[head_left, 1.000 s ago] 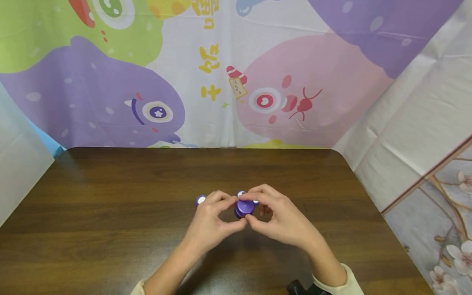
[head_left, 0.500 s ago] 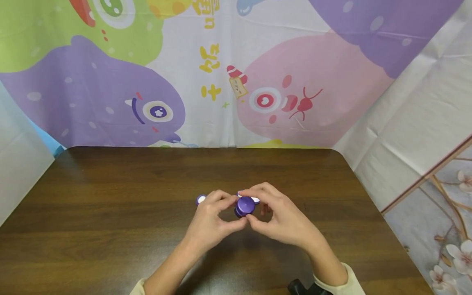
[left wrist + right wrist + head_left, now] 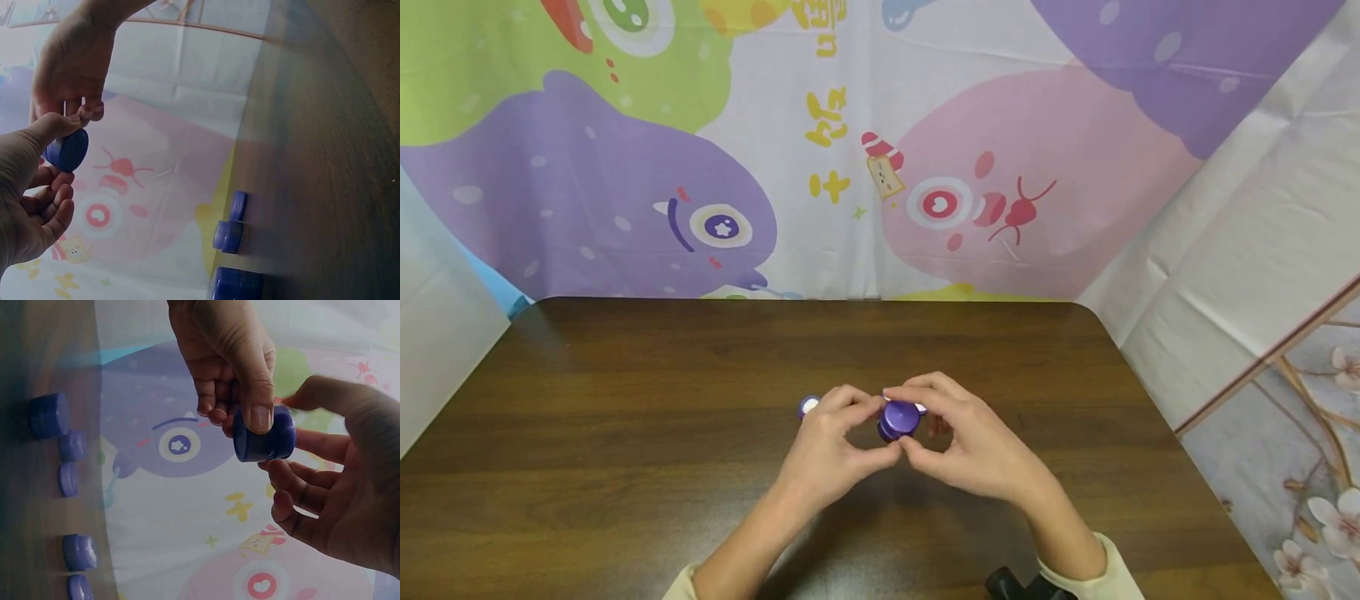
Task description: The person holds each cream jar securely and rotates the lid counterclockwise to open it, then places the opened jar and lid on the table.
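Note:
Between my two hands, just above the table, is a small purple jar (image 3: 898,425) with its lid uppermost. My left hand (image 3: 831,446) grips the jar body with thumb and forefinger, and its thumb lies across the body in the right wrist view. From the other side my right hand (image 3: 973,437) pinches the rim of the lid (image 3: 285,432) between thumb and forefinger. The other right fingers (image 3: 300,487) are loosely bent beside the jar. A narrow groove shows between lid and body in the right wrist view.
On the brown table (image 3: 662,375), beyond the hands, stand a larger purple jar (image 3: 50,416), smaller jars (image 3: 80,552) and flat purple lids (image 3: 69,479). One white-topped round piece (image 3: 808,406) shows left of the hands. A patterned cloth (image 3: 820,258) hangs at the table's far edge.
The right forefinger has shifted slightly along the lid's rim, and the jar's tilt varies a little. Both hands stay in nearly the same place.

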`<act>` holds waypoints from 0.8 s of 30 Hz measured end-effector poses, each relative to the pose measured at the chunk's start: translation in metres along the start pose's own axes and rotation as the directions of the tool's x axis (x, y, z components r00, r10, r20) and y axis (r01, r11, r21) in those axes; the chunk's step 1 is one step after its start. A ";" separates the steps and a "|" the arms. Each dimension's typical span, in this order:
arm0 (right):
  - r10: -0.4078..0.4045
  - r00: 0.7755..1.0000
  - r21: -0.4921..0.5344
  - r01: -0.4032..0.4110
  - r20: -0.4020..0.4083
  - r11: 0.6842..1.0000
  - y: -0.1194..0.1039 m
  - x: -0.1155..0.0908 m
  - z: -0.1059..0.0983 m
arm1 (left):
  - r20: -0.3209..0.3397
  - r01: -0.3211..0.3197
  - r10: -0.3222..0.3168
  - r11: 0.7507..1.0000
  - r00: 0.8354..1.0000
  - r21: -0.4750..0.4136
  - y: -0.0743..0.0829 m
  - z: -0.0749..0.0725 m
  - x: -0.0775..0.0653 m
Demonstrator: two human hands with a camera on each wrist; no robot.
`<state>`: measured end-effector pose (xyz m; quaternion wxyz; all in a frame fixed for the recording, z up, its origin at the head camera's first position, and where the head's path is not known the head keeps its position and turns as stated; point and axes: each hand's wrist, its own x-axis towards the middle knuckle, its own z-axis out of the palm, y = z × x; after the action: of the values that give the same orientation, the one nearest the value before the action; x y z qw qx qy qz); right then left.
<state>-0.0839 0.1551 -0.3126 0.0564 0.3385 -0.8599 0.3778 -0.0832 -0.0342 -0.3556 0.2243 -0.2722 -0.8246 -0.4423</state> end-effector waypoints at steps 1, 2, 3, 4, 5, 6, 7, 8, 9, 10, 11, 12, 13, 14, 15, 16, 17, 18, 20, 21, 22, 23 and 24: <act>0.005 1.000 0.001 -0.005 -0.001 1.000 0.000 0.000 0.000 | 0.001 0.004 -0.004 1.000 1.000 0.002 0.000 0.000 0.000; 0.007 1.000 -0.004 -0.007 -0.010 1.000 -0.001 0.000 0.000 | 0.002 0.009 -0.009 1.000 1.000 0.004 0.000 0.000 0.000; 0.009 1.000 -0.015 -0.009 -0.026 1.000 -0.001 0.000 0.000 | 0.003 0.015 -0.015 1.000 1.000 0.004 0.000 -0.001 0.000; 0.009 0.999 -0.028 -0.010 -0.044 1.000 0.000 0.000 0.000 | 0.004 0.017 -0.017 1.000 1.000 0.004 0.001 -0.001 0.000; 0.006 0.998 -0.044 -0.008 -0.062 0.999 0.000 0.000 0.001 | 0.007 0.019 -0.019 1.000 1.000 0.003 0.001 -0.001 0.000; 0.001 0.997 -0.055 -0.005 -0.076 0.998 0.000 0.000 0.001 | 0.009 0.023 -0.023 1.000 1.000 0.001 0.001 -0.001 0.000; -0.004 0.996 -0.065 -0.002 -0.084 0.998 0.001 0.000 0.001 | 0.012 0.025 -0.025 1.000 1.000 -0.001 0.001 -0.001 0.000; -0.010 0.996 -0.071 0.004 -0.084 0.997 0.001 0.000 0.001 | 0.015 0.028 -0.028 1.000 0.999 -0.004 0.001 -0.001 0.000; -0.017 0.997 -0.072 0.011 -0.077 0.997 0.002 0.000 0.001 | 0.017 0.031 -0.031 1.000 0.999 -0.005 0.002 -0.001 0.000; -0.022 0.998 -0.067 0.018 -0.063 0.998 0.002 0.000 0.001 | 0.019 0.030 -0.030 1.000 0.999 -0.005 0.002 -0.001 0.000; -0.026 0.999 -0.059 0.024 -0.046 0.998 0.002 -0.001 0.001 | 0.020 0.033 -0.032 0.999 0.999 -0.006 0.002 -0.001 -0.001; -0.029 0.999 -0.046 0.027 -0.029 0.999 0.003 -0.001 0.001 | 0.016 0.032 -0.032 0.999 0.999 -0.005 0.002 -0.001 -0.001; -0.028 1.000 -0.035 0.027 -0.014 0.999 0.002 -0.001 0.000 | 0.014 0.031 -0.031 1.000 0.999 -0.005 0.002 -0.001 -0.001; -0.025 1.000 -0.027 0.025 -0.005 0.999 0.002 -0.001 0.000 | 0.011 0.030 -0.030 1.000 0.999 -0.002 0.002 -0.001 -0.001; -0.021 1.000 -0.024 0.021 -0.004 0.999 0.002 -0.001 0.000 | 0.009 0.028 -0.028 1.000 1.000 0.002 0.002 -0.001 -0.001; -0.017 1.000 -0.026 0.017 -0.010 1.000 0.001 -0.001 0.000 | 0.008 0.029 -0.029 1.000 1.000 0.004 0.002 -0.001 -0.001; -0.015 1.000 -0.031 0.014 -0.022 0.999 0.000 -0.001 0.000 | 0.008 0.030 -0.030 1.000 1.000 0.002 0.002 -0.002 -0.002; -0.014 0.999 -0.039 0.012 -0.039 0.999 0.000 -0.001 0.000 | 0.009 0.029 -0.029 1.000 1.000 0.002 0.002 -0.002 -0.001; -0.016 0.998 -0.058 0.012 -0.067 0.998 0.000 0.000 0.000 | 0.015 0.026 -0.026 1.000 1.000 -0.002 0.001 -0.001 -0.001; -0.021 0.997 -0.065 0.017 -0.070 0.998 0.001 0.000 0.001 | 0.016 0.022 -0.022 1.000 1.000 -0.005 0.001 -0.001 -0.001; -0.028 0.997 -0.068 0.024 -0.066 0.997 0.001 0.000 0.001 | 0.017 0.019 -0.019 1.000 1.000 -0.007 0.000 0.000 -0.001; -0.033 0.998 -0.062 0.030 -0.053 0.998 0.001 0.000 0.000 | 0.016 0.012 -0.012 1.000 1.000 -0.009 0.000 0.000 -0.002; -0.036 0.999 -0.054 0.034 -0.035 0.998 0.002 0.000 0.000 | 0.013 0.004 -0.004 1.000 1.000 -0.005 0.000 0.001 -0.002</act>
<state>-0.0850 0.1560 -0.3137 0.0875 0.3452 -0.8624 0.3597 -0.0822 -0.0342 -0.3570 0.2173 -0.2738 -0.8256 -0.4429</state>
